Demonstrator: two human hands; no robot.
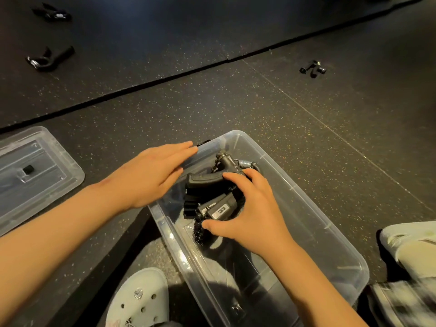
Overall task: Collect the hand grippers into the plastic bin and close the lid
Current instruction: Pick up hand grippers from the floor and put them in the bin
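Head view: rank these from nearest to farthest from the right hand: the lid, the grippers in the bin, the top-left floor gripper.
1. The grippers in the bin, gripped by the right hand.
2. The lid, on the floor at left.
3. The top-left floor gripper, far beyond the lid.

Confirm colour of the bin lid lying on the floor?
Clear, see-through plastic; the lid shows best in the head view.

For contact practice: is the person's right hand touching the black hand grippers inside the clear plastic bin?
Touching. Head view: right hand grips the black hand grippers in the clear plastic bin, fingers curled round them.
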